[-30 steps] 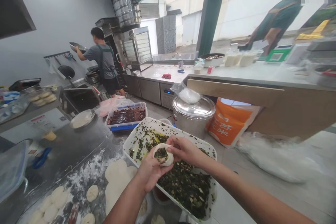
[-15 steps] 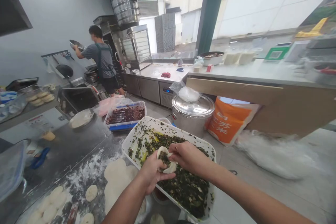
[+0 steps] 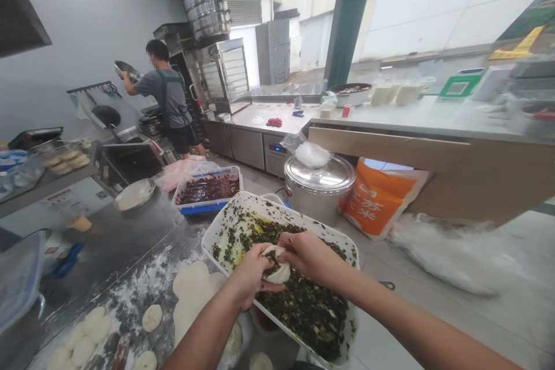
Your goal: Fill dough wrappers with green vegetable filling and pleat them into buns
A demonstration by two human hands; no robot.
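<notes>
Our left hand [image 3: 248, 274] and right hand [image 3: 309, 257] have a dough wrapper [image 3: 278, 272] over the white tray [image 3: 260, 201] of dark green filling [image 3: 303, 306], fingers closed around it, its mouth not yet pinched shut over the greens, with more dough rounds [image 3: 188, 280] left unfilled on the floured tabletop [image 3: 130, 225].

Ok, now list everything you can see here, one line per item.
filled dough wrapper: one, off-white, between the hands
white tub of chopped greens: one, white and dark green, under the hands
blue-rimmed tub of dark filling: one, dark brown, beyond the white tub
dough rounds: several, off-white, on the floured steel counter, lower left
stockpot: one, silver, on the floor
sack: one, orange, beside the stockpot
co-worker: one, grey shirt, far left, lifting a steel bowl
left hand: gripping the wrapper
right hand: pinching its edge
</notes>
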